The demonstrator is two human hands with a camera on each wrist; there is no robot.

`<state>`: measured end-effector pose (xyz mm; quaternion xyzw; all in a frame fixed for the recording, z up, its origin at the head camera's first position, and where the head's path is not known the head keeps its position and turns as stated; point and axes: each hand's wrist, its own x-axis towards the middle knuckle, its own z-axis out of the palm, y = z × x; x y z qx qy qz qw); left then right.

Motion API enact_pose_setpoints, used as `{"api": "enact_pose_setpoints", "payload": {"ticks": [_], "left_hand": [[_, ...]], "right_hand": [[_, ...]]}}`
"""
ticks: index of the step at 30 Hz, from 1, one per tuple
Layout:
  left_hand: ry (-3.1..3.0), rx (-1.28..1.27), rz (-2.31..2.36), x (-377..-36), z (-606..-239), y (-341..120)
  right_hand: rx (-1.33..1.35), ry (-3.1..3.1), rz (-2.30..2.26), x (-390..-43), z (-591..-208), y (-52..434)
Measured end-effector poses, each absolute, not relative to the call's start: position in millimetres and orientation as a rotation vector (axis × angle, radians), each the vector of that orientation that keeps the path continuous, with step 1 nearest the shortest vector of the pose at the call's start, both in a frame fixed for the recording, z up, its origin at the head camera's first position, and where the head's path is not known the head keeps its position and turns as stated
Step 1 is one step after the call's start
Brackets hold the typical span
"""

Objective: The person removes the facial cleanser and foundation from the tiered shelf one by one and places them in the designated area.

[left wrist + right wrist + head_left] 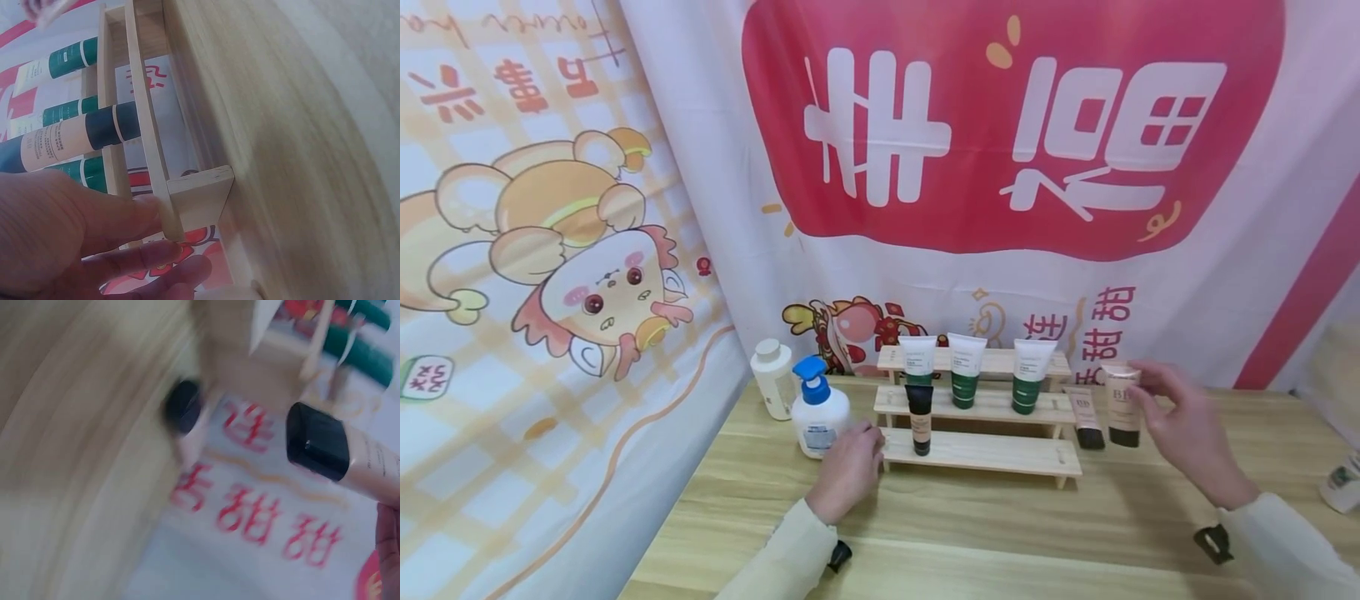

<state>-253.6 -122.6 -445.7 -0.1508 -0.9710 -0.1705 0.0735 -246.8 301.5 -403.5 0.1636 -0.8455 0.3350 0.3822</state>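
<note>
My right hand (1192,427) pinches a beige BB cream tube (1123,408) by its upper part, black cap downward. In the right wrist view this tube (375,465) shows its cap clear of the table. A second BB cream tube (1086,419) stands beside the three-tier wooden rack (992,452). At the rack's left end, my left hand (848,468) pinches the lowest board, thumb on one side and fingers on the other in the left wrist view. That board carries a slim beige tube with black ends (921,421). Green-and-white tubes (966,371) stand on the higher tiers.
A white pump bottle (820,414) with a blue head stands close by my left hand, a white capped bottle (773,379) behind it. Another white bottle (1342,483) is at the far right edge. A printed cloth (1015,233) hangs behind the table (970,533).
</note>
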Motion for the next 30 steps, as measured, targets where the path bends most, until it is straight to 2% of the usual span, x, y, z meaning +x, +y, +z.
{"api": "enact_pose_setpoints", "payload": {"ticks": [12, 30], "left_hand": [[-2.928, -0.435, -0.514, -254, -445, -121], [-2.949, -0.427, -0.483, -256, -444, -121]], "right_hand": [[0.153, -2.697, 0.909, -299, -447, 361], [0.078, -2.834, 0.935, -350, -483, 367]]}}
